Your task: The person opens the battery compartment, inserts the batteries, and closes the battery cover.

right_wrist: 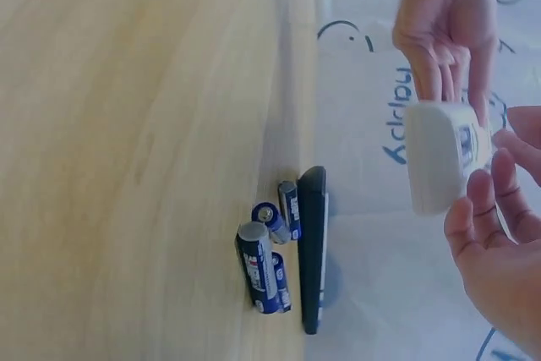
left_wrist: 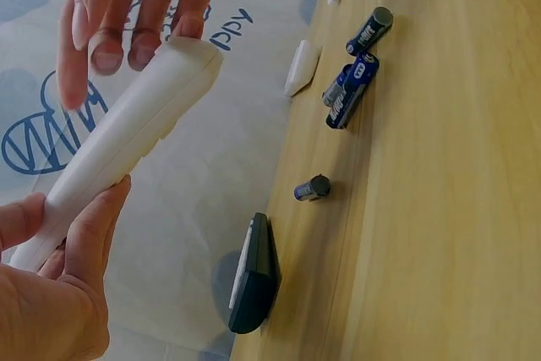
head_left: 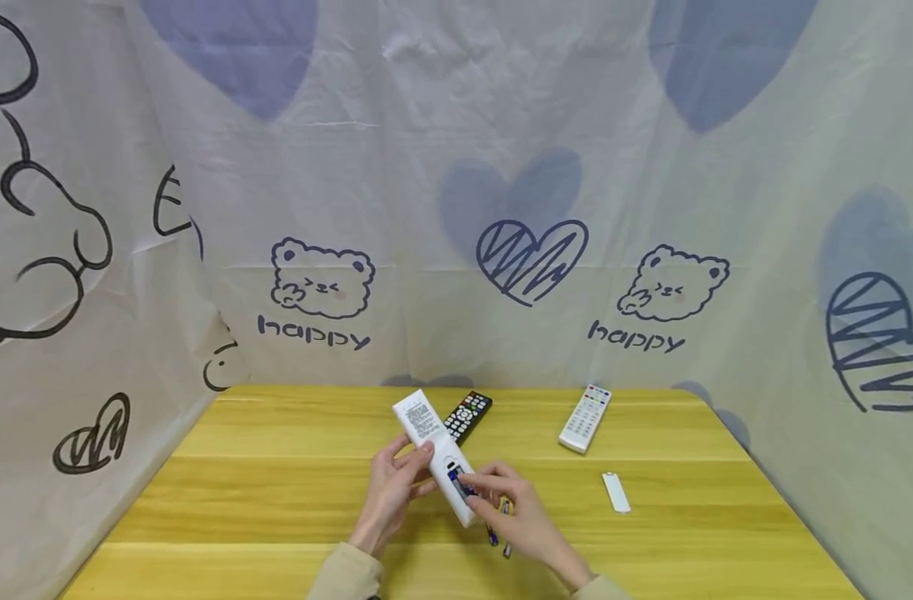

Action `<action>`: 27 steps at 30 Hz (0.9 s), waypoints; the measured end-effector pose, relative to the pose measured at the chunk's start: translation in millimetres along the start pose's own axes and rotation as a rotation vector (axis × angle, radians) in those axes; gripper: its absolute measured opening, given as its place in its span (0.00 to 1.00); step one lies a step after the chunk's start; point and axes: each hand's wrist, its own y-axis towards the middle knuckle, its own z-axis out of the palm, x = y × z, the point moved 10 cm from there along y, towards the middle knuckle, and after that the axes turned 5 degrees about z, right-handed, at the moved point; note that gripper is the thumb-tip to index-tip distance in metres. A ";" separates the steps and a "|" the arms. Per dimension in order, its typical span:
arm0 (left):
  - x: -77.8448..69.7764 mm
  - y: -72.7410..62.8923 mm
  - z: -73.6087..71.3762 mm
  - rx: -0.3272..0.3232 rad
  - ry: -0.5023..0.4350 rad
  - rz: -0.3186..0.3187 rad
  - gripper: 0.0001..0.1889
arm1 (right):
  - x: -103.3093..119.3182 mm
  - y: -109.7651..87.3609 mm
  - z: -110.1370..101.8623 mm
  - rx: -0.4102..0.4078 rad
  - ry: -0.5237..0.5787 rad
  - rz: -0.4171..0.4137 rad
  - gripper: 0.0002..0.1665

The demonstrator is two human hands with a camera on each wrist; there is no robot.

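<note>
Tilted above the table, a white remote control (head_left: 423,417) shows its labelled back in the head view. My left hand (head_left: 393,486) grips it around the middle, thumb on the back and fingers beneath. The battery compartment (head_left: 452,467) is uncovered, with a blue battery (head_left: 461,485) lying inside. Fingertips of my right hand (head_left: 518,510) touch the compartment area, the fingers only loosely bent. From the left wrist, the right hand (left_wrist: 144,6) hangs over the remote's end (left_wrist: 190,52), one fingertip against it. Below on the table lie several loose blue batteries (right_wrist: 258,264).
Behind the held remote lies a black remote control (head_left: 469,417). Farther right is another white remote (head_left: 586,419), buttons up, and a small white battery cover (head_left: 616,492) is nearer. A printed cloth (head_left: 426,208) hangs behind the wooden table (head_left: 239,500).
</note>
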 end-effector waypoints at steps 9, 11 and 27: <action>3.4 -1.8 -2.7 -0.018 0.002 -0.012 0.26 | -27.8 -0.7 -10.9 0.040 0.299 0.198 0.18; 3.8 -1.7 -3.2 -0.015 0.005 -0.013 0.26 | -32.2 -1.3 -13.2 0.044 0.323 0.219 0.20; 4.1 -0.7 -8.2 -0.041 -0.007 -0.009 0.25 | -71.6 -6.5 -42.5 0.090 0.410 0.402 0.29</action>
